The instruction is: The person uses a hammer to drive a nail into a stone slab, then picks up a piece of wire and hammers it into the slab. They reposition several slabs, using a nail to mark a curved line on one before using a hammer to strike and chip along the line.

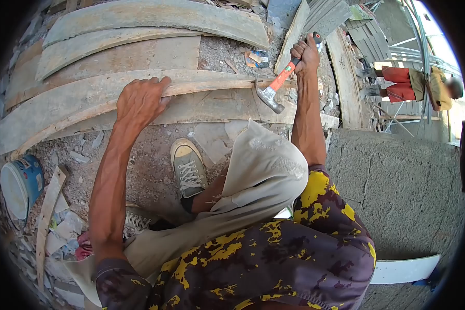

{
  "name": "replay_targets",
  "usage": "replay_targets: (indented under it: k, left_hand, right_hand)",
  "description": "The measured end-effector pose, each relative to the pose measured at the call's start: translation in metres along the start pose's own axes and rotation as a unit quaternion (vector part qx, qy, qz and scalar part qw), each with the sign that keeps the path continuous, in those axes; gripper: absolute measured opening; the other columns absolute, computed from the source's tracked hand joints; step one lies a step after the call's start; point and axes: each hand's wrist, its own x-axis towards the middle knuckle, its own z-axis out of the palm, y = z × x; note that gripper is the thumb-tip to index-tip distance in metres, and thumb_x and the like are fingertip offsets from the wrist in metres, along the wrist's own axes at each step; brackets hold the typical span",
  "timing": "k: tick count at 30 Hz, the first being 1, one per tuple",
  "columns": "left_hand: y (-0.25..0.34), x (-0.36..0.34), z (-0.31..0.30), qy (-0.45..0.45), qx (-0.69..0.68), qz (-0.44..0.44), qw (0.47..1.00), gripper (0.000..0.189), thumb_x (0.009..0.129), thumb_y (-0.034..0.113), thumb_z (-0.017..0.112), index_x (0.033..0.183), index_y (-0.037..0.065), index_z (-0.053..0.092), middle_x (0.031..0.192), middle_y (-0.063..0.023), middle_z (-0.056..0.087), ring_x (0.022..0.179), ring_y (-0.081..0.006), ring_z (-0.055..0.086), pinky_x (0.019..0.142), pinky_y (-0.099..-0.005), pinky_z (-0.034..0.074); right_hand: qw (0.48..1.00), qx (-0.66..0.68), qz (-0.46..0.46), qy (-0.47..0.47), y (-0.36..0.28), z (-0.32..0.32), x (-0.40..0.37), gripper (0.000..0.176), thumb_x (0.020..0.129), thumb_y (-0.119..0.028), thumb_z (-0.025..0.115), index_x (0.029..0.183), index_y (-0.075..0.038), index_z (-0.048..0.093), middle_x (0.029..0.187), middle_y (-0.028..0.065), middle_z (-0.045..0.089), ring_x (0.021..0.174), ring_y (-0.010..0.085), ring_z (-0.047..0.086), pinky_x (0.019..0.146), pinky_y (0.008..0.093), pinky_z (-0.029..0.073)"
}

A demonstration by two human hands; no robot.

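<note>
A long weathered wooden plank lies across the view in front of me, its narrow edge facing up toward me. My left hand is closed over that edge, left of the middle. In my right hand is a claw hammer, gripped around its red and black handle. The steel head points down and toward me, overlapping the plank's right end in this view. A second board lies flat beneath the plank. My shoe stands on the rubble just below the boards.
More planks are stacked beyond. A blue and white bucket lies on the left, beside a thin wood strip. A rough concrete surface is at my right. Another person stands at upper right near metal poles.
</note>
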Motion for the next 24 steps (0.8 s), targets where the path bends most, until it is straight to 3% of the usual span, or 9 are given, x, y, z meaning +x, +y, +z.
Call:
replay_targets:
  k: [4,7,8,10,15,17,19,21,24]
  left_hand:
    - [-0.003,0.001,0.0,0.002,-0.016,-0.022,1.0,0.028,0.074,0.02,0.076,0.093,0.007,0.059,0.078,-0.0122,0.065,0.073,-0.031,0.065,0.068,-0.0399,0.051]
    - [0.001,-0.002,0.005,0.026,-0.001,-0.001,1.0,0.027,0.074,0.019,0.075,0.091,0.006,0.059,0.077,-0.0129,0.065,0.07,-0.0316,0.065,0.064,-0.0401,0.052]
    - [-0.001,-0.003,0.007,0.029,-0.004,0.003,1.0,0.027,0.073,0.019,0.075,0.09,0.006,0.059,0.076,-0.0134,0.065,0.069,-0.032,0.065,0.063,-0.04,0.052]
    - [-0.002,-0.003,0.006,0.034,-0.009,0.006,0.999,0.027,0.073,0.018,0.075,0.09,0.006,0.059,0.076,-0.0139,0.065,0.068,-0.0324,0.065,0.062,-0.04,0.052]
    - [0.0,-0.003,0.004,0.012,-0.003,0.0,1.0,0.027,0.074,0.02,0.076,0.09,0.006,0.059,0.077,-0.0135,0.065,0.071,-0.0319,0.066,0.065,-0.0401,0.052]
    - [0.001,-0.007,0.005,0.016,-0.011,0.001,1.0,0.028,0.074,0.02,0.076,0.09,0.006,0.058,0.078,-0.013,0.065,0.072,-0.0316,0.065,0.066,-0.0399,0.052]
    - [0.004,-0.009,0.006,0.01,-0.019,0.007,1.0,0.028,0.074,0.02,0.076,0.091,0.006,0.058,0.079,-0.0125,0.065,0.073,-0.0312,0.065,0.067,-0.0397,0.052]
    - [0.006,-0.009,0.004,-0.01,-0.01,-0.01,1.0,0.03,0.074,0.02,0.076,0.093,0.007,0.058,0.08,-0.0115,0.064,0.074,-0.0307,0.065,0.069,-0.0392,0.051]
    - [0.003,-0.005,0.002,-0.006,-0.008,-0.018,1.0,0.031,0.073,0.02,0.076,0.095,0.008,0.058,0.08,-0.0111,0.064,0.074,-0.0303,0.064,0.071,-0.0399,0.051]
  right_hand:
    - [0.962,-0.212,-0.173,-0.017,-0.029,0.094,-0.067,0.025,0.096,-0.026,0.057,0.084,-0.008,0.044,0.058,-0.0031,0.04,0.04,0.0062,0.033,0.035,0.0247,0.025]
    - [0.76,-0.455,-0.45,-0.112,-0.003,0.126,-0.081,0.023,0.095,-0.025,0.059,0.087,-0.007,0.046,0.06,-0.0002,0.047,0.045,0.0081,0.044,0.039,0.0233,0.033]
    - [0.758,-0.456,-0.453,-0.112,-0.005,0.125,-0.078,0.023,0.095,-0.025,0.059,0.087,-0.007,0.046,0.06,-0.0002,0.047,0.045,0.0081,0.044,0.039,0.0233,0.033]
    - [0.874,-0.389,-0.277,-0.088,-0.009,0.123,-0.075,0.02,0.096,-0.023,0.057,0.088,-0.006,0.049,0.061,-0.0008,0.048,0.046,0.007,0.044,0.04,0.023,0.034]
    - [0.957,-0.207,-0.202,-0.029,-0.02,0.092,-0.072,0.019,0.097,-0.022,0.056,0.09,-0.004,0.053,0.061,-0.0019,0.047,0.046,0.0051,0.042,0.039,0.0236,0.032]
    - [0.926,-0.272,-0.249,-0.078,-0.016,0.104,-0.088,0.021,0.096,-0.024,0.058,0.089,-0.004,0.053,0.061,-0.0007,0.049,0.046,0.0069,0.043,0.041,0.0242,0.034]
    - [0.771,-0.481,-0.411,-0.077,0.007,0.119,-0.089,0.03,0.094,-0.03,0.062,0.083,-0.003,0.055,0.062,0.0013,0.052,0.05,0.0085,0.048,0.047,0.0256,0.039]
    - [0.748,-0.505,-0.416,-0.109,0.011,0.125,-0.081,0.031,0.095,-0.03,0.062,0.081,-0.003,0.054,0.061,0.0016,0.052,0.049,0.0083,0.047,0.045,0.0253,0.038]
    - [0.945,-0.238,-0.21,-0.08,-0.014,0.103,-0.07,0.029,0.096,-0.026,0.058,0.079,-0.006,0.047,0.058,-0.0019,0.043,0.042,0.0063,0.037,0.037,0.0254,0.029]
